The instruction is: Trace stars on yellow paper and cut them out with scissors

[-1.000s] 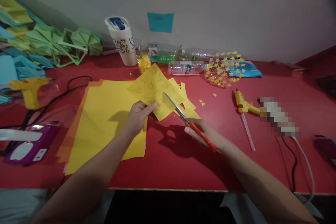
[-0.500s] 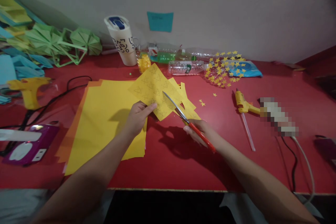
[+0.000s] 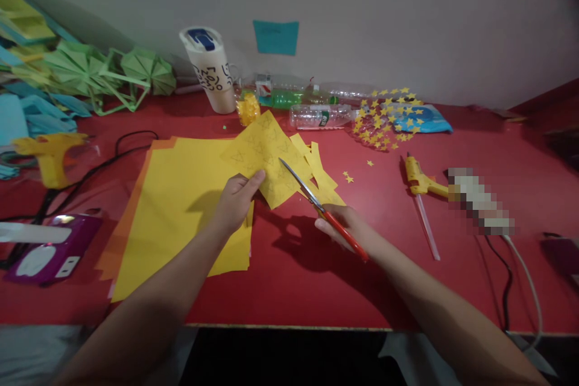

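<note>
My left hand [image 3: 237, 199] pinches the lower left edge of a yellow paper [image 3: 271, 163] marked with pencilled stars. Red-handled scissors [image 3: 312, 196] are in my right hand [image 3: 346, 226], their blades closed or nearly so and lying across the paper's right part. Whether the blades are cutting into the paper I cannot tell. Beneath the left wrist lies a stack of yellow sheets [image 3: 181, 187], with orange sheets showing at its edge. Yellow paper strips [image 3: 322, 169] rest behind the scissors, and a few small cut stars [image 3: 349, 179] lie to their right.
A white tumbler [image 3: 210, 72] and clear plastic bottles [image 3: 321, 116] stand or lie along the wall. Farther right are a bottle piece covered with yellow stars [image 3: 386, 117] and a yellow glue gun [image 3: 420, 178]. Another glue gun [image 3: 52, 157] and a purple device [image 3: 54, 250] are at left.
My left thumb has shifted slightly left and up on the paper. The scissors and my right hand have moved a little to the left.
</note>
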`<action>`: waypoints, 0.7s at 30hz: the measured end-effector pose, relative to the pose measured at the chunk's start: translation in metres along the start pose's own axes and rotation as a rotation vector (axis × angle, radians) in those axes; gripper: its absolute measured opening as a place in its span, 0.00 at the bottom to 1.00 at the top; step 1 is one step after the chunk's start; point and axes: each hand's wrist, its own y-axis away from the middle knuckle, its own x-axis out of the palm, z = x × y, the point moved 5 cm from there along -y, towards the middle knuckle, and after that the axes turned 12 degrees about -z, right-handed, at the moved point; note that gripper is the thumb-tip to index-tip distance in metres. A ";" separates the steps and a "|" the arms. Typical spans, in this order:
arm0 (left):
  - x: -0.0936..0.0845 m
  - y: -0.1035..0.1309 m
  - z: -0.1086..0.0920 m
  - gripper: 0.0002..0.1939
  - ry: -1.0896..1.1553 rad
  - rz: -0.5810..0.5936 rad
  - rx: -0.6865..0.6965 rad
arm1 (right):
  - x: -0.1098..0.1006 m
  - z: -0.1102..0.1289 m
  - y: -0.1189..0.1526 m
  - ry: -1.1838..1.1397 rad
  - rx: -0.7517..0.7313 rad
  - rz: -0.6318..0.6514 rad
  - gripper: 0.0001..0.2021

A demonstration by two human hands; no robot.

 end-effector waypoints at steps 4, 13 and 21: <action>0.006 0.005 -0.006 0.26 -0.030 0.058 0.003 | -0.003 0.009 0.003 0.027 -0.028 0.014 0.28; 0.013 0.013 -0.012 0.27 -0.115 0.105 0.012 | 0.002 0.000 0.002 -0.021 -0.025 0.006 0.29; 0.015 0.016 -0.010 0.26 -0.184 0.162 -0.050 | 0.003 0.007 0.005 -0.089 0.000 0.014 0.29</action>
